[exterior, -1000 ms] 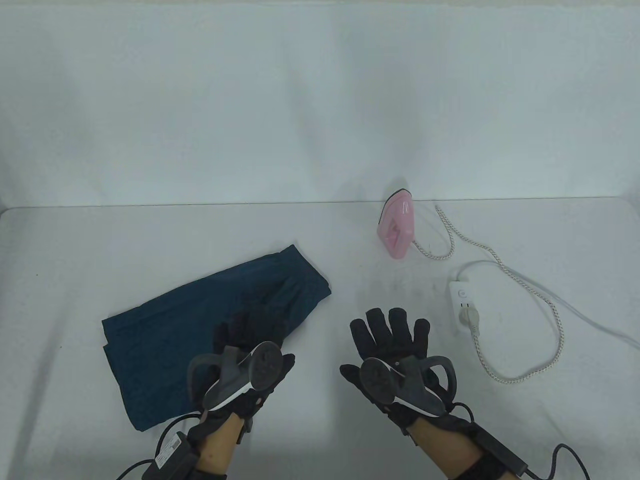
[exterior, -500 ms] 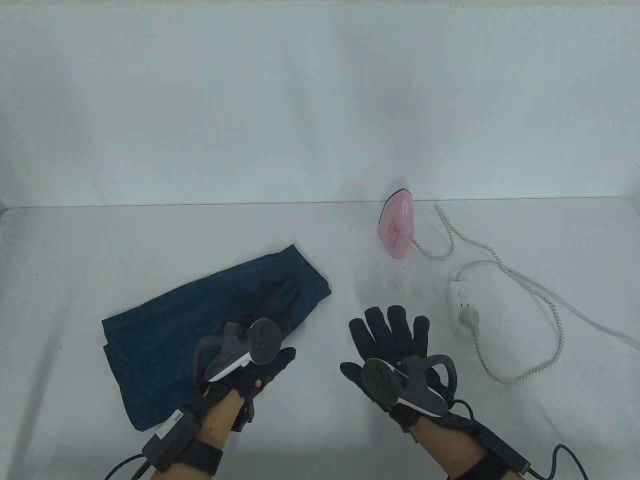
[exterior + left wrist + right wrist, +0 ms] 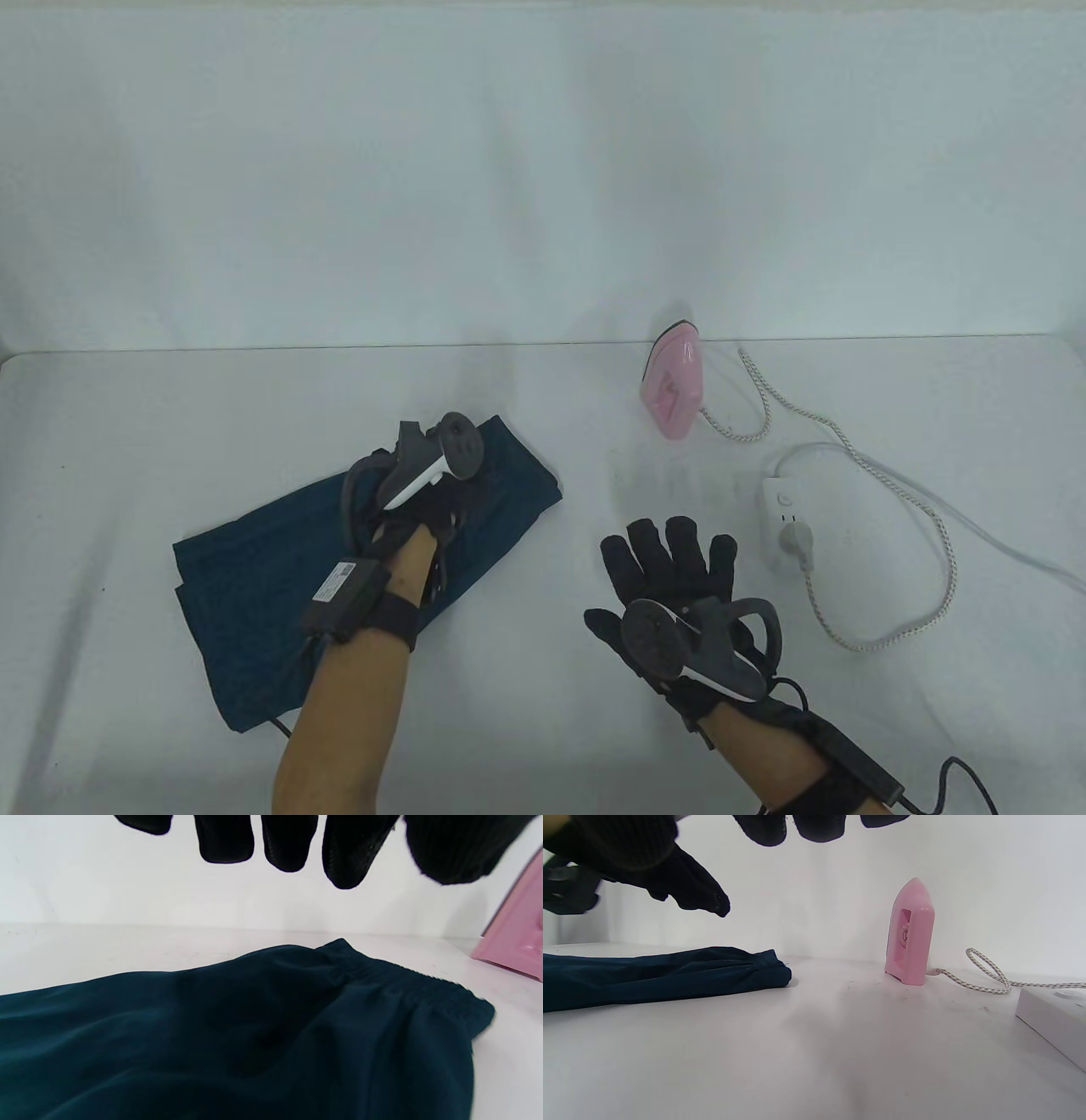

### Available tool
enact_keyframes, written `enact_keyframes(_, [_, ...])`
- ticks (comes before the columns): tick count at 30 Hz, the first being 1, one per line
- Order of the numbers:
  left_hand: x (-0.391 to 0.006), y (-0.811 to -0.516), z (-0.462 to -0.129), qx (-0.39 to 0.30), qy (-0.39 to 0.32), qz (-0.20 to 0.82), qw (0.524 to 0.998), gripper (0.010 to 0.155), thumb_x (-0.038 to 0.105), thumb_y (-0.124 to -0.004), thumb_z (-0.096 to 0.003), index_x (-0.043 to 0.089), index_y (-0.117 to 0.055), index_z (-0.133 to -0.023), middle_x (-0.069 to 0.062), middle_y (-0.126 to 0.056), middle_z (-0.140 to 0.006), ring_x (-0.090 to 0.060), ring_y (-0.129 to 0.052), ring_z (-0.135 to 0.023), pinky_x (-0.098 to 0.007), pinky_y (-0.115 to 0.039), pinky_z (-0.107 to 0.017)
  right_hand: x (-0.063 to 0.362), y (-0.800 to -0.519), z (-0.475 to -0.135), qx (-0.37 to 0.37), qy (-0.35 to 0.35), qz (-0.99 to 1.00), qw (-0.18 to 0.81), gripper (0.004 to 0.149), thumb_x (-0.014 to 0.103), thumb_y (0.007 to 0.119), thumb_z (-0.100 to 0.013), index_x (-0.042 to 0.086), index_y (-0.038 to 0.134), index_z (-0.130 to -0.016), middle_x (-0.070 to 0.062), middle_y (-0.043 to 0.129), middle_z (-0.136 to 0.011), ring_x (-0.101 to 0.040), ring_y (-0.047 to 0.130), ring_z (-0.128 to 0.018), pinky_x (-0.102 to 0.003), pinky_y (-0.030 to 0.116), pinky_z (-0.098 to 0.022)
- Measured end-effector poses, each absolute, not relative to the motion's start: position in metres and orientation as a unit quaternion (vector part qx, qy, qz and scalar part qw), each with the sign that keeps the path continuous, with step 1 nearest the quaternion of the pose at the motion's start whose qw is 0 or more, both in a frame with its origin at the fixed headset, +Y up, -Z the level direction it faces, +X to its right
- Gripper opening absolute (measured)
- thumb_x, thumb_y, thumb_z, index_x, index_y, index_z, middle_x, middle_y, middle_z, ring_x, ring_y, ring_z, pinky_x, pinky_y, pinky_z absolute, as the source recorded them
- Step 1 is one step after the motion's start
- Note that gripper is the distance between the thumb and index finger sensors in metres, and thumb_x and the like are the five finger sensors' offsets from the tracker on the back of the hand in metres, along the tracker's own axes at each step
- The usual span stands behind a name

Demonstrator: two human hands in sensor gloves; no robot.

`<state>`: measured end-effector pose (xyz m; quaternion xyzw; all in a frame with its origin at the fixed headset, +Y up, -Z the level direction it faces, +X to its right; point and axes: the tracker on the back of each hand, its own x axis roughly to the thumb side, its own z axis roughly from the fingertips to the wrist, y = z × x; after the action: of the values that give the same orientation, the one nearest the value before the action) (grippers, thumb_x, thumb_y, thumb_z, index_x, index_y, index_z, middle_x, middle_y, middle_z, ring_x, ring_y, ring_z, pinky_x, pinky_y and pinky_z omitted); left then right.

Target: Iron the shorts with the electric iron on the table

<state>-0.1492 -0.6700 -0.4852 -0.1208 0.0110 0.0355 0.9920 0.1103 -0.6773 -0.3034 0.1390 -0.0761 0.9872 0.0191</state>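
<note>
The dark teal shorts point(image 3: 254, 586) lie folded on the white table, waistband towards the back right. My left hand point(image 3: 428, 505) hovers over the waistband end with its fingers point(image 3: 288, 844) spread and apart from the cloth point(image 3: 254, 1035). My right hand point(image 3: 670, 556) is open and empty, fingers spread, over bare table to the right of the shorts point(image 3: 661, 976). The pink iron point(image 3: 673, 386) stands upright on its heel at the back, far from both hands. It also shows in the right wrist view point(image 3: 910, 933) and at the left wrist view's right edge point(image 3: 517, 942).
A white power strip point(image 3: 785, 518) lies right of my right hand, with the iron's plug in it. The braided cord point(image 3: 882, 484) loops over the table's right side. The strip point(image 3: 1052, 1018) and the cord point(image 3: 988, 971) show in the right wrist view.
My left hand has moved forward and up along the shorts, from their near middle to the waistband end. My right hand has barely moved.
</note>
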Motion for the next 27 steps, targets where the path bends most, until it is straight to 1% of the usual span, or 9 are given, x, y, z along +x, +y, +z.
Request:
enact_keyframes(8, [-0.139,-0.681,-0.54,-0.15,0.098,0.091,0.98,0.071,0.062,-0.073,-0.0473,0.039,-0.052,-0.111,0.003,-0.041,-0.123,-0.037,-0.044,-0.115,-0.067,-0.036,-0.081,0.123,-0.674,-0.309,0.113,-0.072,0.99,0.037,0.079,0.073,0.068,-0.048,0.033,0.045,-0.113,-0.003,0.046,-0.12,-0.045,0.041,-0.113,-0.075,0.033,-0.072])
enact_keyframes(13, [-0.141,-0.714,-0.563,-0.207,0.157,0.139,0.956,0.072,0.056,-0.073,-0.0516,0.037,-0.041,-0.114,0.002,-0.038,-0.124,-0.037,-0.04,-0.116,-0.067,-0.038,-0.08,0.125,-0.673,-0.311,0.108,-0.061,0.991,0.04,0.079,0.072,0.068,-0.049,0.033,0.045,-0.113,-0.003,0.045,-0.12,-0.045,0.04,-0.113,-0.075,0.033,-0.072])
enact_keyframes(18, [-0.135,-0.743,-0.578,-0.239,0.172,0.168,0.941,0.083,0.052,-0.076,-0.0522,0.031,-0.026,-0.114,0.002,-0.038,-0.123,-0.035,-0.038,-0.116,-0.066,-0.037,-0.081,0.126,-0.67,-0.31,0.111,-0.066,0.991,0.042,0.079,0.072,0.068,-0.049,0.033,0.045,-0.113,-0.003,0.046,-0.12,-0.045,0.04,-0.113,-0.075,0.033,-0.072])
enact_keyframes(19, [-0.133,-0.747,-0.58,-0.242,0.175,0.165,0.94,0.083,0.051,-0.078,-0.0516,0.029,-0.029,-0.114,0.001,-0.043,-0.121,-0.036,-0.041,-0.114,-0.065,-0.038,-0.08,0.126,-0.671,-0.311,0.111,-0.067,0.991,0.042,0.079,0.072,0.068,-0.049,0.033,0.045,-0.113,-0.003,0.045,-0.12,-0.045,0.04,-0.113,-0.075,0.033,-0.072])
enact_keyframes(20, [-0.131,-0.747,-0.581,-0.237,0.181,0.156,0.942,0.083,0.051,-0.078,-0.0517,0.029,-0.028,-0.114,0.001,-0.038,-0.121,-0.035,-0.04,-0.111,-0.063,-0.04,-0.08,0.126,-0.671,-0.311,0.11,-0.067,0.991,0.041,0.079,0.073,0.068,-0.049,0.033,0.045,-0.113,-0.003,0.046,-0.12,-0.045,0.041,-0.112,-0.075,0.033,-0.072])
enact_keyframes(22, [-0.129,-0.742,-0.586,-0.226,0.198,0.139,0.944,0.084,0.051,-0.082,-0.0487,0.022,-0.037,-0.113,-0.002,-0.06,-0.11,-0.03,-0.064,-0.096,-0.059,-0.053,-0.075,0.126,-0.671,-0.311,0.109,-0.067,0.991,0.041,0.08,0.072,0.068,-0.049,0.033,0.044,-0.113,-0.003,0.045,-0.12,-0.045,0.04,-0.113,-0.075,0.033,-0.072])
enact_keyframes(23, [-0.128,-0.741,-0.587,-0.253,0.197,0.143,0.936,0.084,0.05,-0.083,-0.0493,0.02,-0.037,-0.113,-0.001,-0.066,-0.104,-0.028,-0.071,-0.09,-0.059,-0.057,-0.073,0.126,-0.672,-0.312,0.108,-0.065,0.991,0.041,0.081,0.072,0.068,-0.049,0.032,0.041,-0.114,-0.003,0.045,-0.12,-0.045,0.04,-0.113,-0.075,0.033,-0.072])
enact_keyframes(25, [-0.131,-0.742,-0.587,-0.251,0.195,0.17,0.933,0.077,0.048,-0.086,-0.0477,0.018,-0.052,-0.11,0.005,-0.083,-0.087,-0.023,-0.085,-0.073,-0.058,-0.067,-0.067,0.126,-0.673,-0.314,0.104,-0.064,0.992,0.037,0.081,0.072,0.068,-0.049,0.032,0.04,-0.114,-0.003,0.045,-0.12,-0.045,0.04,-0.113,-0.075,0.033,-0.072])
enact_keyframes(27, [-0.133,-0.742,-0.585,-0.253,0.187,0.192,0.929,0.067,0.047,-0.089,-0.0468,0.021,-0.065,-0.103,0.006,-0.087,-0.078,-0.023,-0.088,-0.067,-0.058,-0.069,-0.065,0.125,-0.673,-0.315,0.104,-0.065,0.992,0.034,0.081,0.072,0.068,-0.049,0.032,0.04,-0.114,-0.003,0.045,-0.12,-0.045,0.04,-0.113,-0.075,0.033,-0.072])
